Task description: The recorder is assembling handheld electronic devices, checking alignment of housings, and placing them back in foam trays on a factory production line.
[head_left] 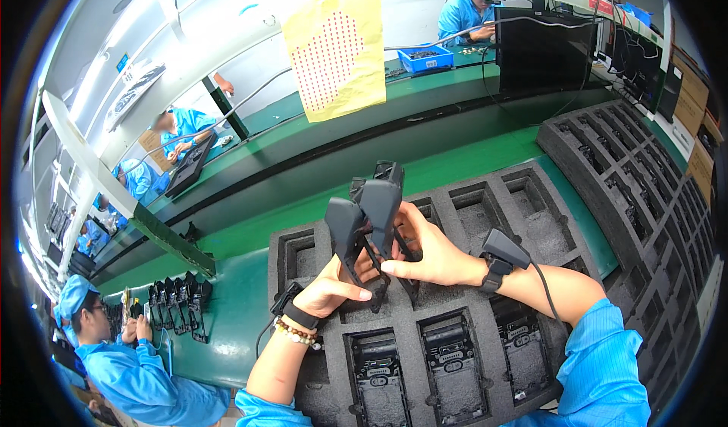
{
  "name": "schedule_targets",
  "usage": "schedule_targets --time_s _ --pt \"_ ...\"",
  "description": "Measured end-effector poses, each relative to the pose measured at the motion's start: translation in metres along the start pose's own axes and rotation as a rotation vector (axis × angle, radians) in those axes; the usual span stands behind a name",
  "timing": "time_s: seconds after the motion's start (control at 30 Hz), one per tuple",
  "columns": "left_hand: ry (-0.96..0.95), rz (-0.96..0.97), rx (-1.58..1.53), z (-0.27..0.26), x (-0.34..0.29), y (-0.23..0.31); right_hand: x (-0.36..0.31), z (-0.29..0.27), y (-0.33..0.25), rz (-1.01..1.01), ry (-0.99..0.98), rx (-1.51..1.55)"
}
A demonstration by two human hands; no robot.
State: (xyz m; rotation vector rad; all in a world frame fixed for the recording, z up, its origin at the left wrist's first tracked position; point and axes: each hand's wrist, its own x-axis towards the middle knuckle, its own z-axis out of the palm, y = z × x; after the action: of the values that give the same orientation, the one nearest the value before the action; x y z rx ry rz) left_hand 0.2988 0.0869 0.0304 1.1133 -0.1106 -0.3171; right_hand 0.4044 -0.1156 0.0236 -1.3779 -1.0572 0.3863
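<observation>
Over a dark grey foam tray (415, 366), both my hands are wrapped round a small bunch of black plastic housings (362, 215), held upright side by side. Their blocky ends point up and away from me, and thin frame-like parts hang down between my palms. My left hand (334, 284) grips the lower left side, thumb stretched across. My right hand (431, 251) closes on the right side, its thumb near the middle of the frames. Some fingers are hidden behind the parts. In the tray's near row, black housings (455, 366) lie in their pockets; several farther pockets hold nothing.
At the right, another foam tray (599, 188) holds black parts. More black housings (180, 306) stand in a row on the green bench at left, beside a seated person in blue (144, 366). A yellow sheet (337, 55) hangs ahead; a black monitor (544, 51) stands behind.
</observation>
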Motion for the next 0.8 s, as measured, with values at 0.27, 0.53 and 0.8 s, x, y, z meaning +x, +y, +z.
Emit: schedule_targets --time_s 0.27,0.53,0.8 --pt "-0.007 -0.027 0.054 -0.006 -0.001 -0.003 0.001 -0.001 0.003 0.025 0.044 0.063" --pt "-0.007 0.013 -0.003 -0.006 0.0 -0.006 0.0 0.0 0.003 -0.042 0.01 -0.037" --pt "-0.073 0.031 -0.051 -0.011 0.002 -0.004 0.001 0.0 -0.001 0.028 -0.022 -0.044"
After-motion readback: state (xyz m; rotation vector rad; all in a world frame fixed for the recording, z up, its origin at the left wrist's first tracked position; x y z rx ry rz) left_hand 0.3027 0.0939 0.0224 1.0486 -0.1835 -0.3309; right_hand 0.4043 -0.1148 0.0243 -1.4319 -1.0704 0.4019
